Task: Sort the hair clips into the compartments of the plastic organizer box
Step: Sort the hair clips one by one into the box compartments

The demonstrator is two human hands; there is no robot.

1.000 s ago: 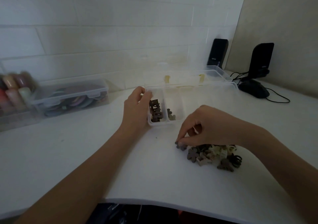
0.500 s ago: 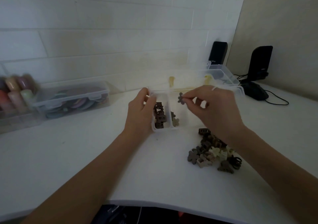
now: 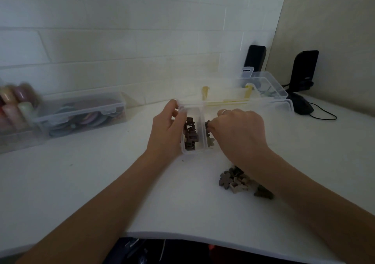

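Two hands are in view, the left [image 3: 166, 130] and the right [image 3: 239, 133]. Three clear plastic boxes stand on the counter [image 3: 101, 182]: the organizer box [image 3: 203, 135], a lidded box [image 3: 81, 113] at left, and another [image 3: 265, 87] behind. Two black speakers [image 3: 255, 57] stand at the back; the loose hair clips [image 3: 239, 182] are too heaped to count.

A lidded clear box [image 3: 81, 111] sits left of me on the white table [image 3: 101, 182]; two black speakers [image 3: 303, 68] stand far right.
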